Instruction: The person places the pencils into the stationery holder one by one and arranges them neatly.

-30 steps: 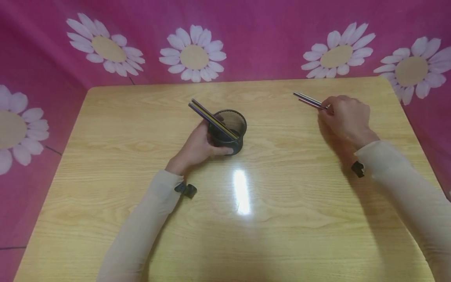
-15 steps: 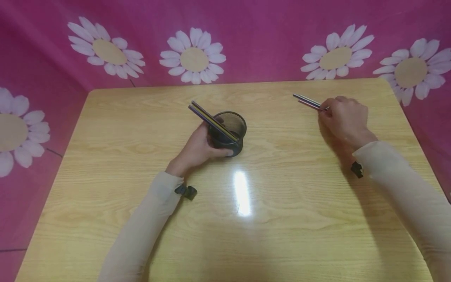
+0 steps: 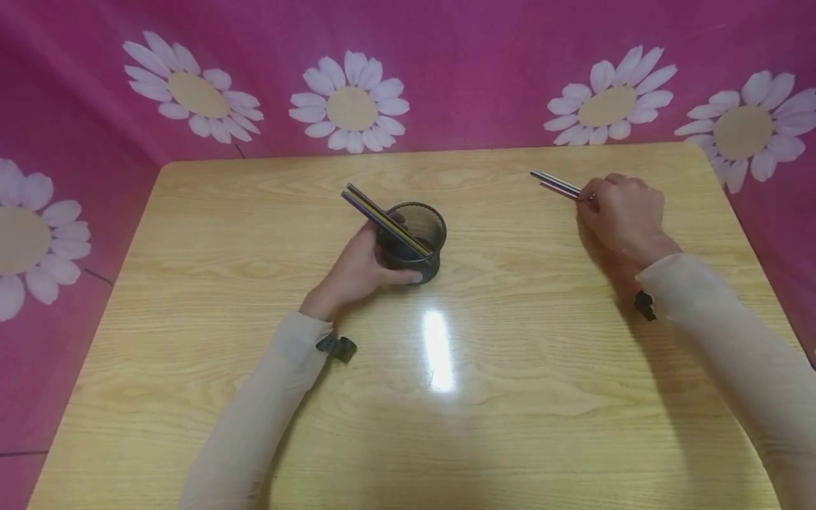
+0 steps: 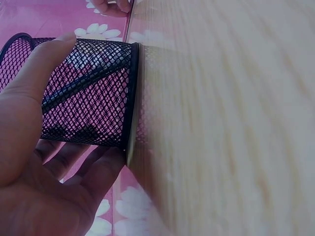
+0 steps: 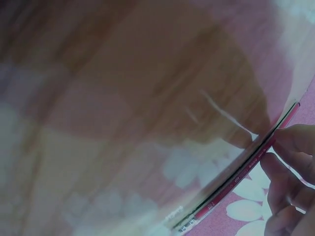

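Head view: your left hand point(image 3: 357, 268) is holding the black mesh cup point(image 3: 428, 219) on the wooden table point(image 3: 510, 425), thumb and fingers curving round its side; leaning pencils point(image 3: 385, 221) are poking out. Well to the right, your right hand point(image 3: 627, 216) is pinching loose pencils point(image 3: 559, 185) lying on the table. You are apparently gathering these; the next move is probably calling for lifting them over the cup's rim.
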`<state>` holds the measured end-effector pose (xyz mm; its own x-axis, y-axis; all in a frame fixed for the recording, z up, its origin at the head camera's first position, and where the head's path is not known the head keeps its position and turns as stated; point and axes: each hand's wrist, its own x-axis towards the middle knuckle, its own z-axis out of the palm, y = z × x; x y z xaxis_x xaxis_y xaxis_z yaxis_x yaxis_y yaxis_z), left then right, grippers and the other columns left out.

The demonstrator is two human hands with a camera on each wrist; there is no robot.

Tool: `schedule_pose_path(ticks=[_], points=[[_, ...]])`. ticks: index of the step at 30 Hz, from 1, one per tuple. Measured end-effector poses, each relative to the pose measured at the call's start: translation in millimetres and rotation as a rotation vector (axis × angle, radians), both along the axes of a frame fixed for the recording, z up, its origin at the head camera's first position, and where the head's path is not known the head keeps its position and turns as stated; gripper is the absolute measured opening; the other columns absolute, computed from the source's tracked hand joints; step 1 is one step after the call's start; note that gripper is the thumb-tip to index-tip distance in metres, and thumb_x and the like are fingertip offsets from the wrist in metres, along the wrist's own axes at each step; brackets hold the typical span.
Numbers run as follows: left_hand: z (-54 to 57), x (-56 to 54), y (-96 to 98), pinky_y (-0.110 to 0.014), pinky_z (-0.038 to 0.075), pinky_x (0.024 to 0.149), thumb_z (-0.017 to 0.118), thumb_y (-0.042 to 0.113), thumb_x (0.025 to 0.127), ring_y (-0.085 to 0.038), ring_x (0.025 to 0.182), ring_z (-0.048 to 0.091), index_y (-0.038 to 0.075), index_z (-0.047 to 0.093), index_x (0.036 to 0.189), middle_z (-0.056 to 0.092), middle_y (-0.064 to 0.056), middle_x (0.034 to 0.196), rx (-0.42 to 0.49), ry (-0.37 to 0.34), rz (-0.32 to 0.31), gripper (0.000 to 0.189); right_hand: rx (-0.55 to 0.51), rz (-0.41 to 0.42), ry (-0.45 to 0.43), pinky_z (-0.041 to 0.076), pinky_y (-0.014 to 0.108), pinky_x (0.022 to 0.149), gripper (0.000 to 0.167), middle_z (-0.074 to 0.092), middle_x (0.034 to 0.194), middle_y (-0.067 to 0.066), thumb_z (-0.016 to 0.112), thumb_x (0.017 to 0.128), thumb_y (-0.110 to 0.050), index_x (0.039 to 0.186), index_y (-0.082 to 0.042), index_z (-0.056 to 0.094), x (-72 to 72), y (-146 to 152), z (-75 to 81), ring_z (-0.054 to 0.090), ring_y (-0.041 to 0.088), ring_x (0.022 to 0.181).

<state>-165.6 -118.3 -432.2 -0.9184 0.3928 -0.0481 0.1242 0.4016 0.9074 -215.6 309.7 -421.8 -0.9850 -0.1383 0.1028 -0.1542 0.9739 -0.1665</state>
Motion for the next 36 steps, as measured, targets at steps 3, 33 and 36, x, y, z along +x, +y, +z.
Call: schedule_pose_path(ticks=[3,33,36], points=[[0.0,0.0,0.2,-0.038,0.038,0.124,0.101,0.015,0.079,-0.026,0.145,0.051,0.002,0.04,0.161,0.055,-0.016,0.154,0.002,0.0,0.0,0.102,-0.003,0.003,-0.008,0.05,0.061,0.069,0.017,0.07,0.101,0.027,0.07,0.102,-0.008,0.113,0.003,0.075,-1.2,1.3,-0.6,0.06,0.046,0.085],[-0.4,-0.9,-0.5,-0.039,0.038,0.124,0.101,0.015,0.079,-0.025,0.145,0.05,0.003,0.04,0.162,0.055,-0.015,0.155,0.008,0.002,-0.005,0.103,0.022,0.047,-0.007,0.054,0.063,0.072,0.018,0.072,0.099,0.027,0.069,0.101,-0.007,0.111,0.006,0.077,-6.4,3.3,-2.0,0.065,0.046,0.088],[-0.4,-0.5,-0.7,-0.039,0.038,0.124,0.101,0.015,0.079,-0.025,0.145,0.05,0.003,0.04,0.161,0.055,-0.015,0.154,0.006,0.003,-0.002,0.103,0.022,0.067,0.022,0.054,0.064,0.07,0.017,0.072,0.096,0.026,0.07,0.1,-0.007,0.11,0.006,0.077,-5.5,2.9,-1.9,0.066,0.047,0.086]])
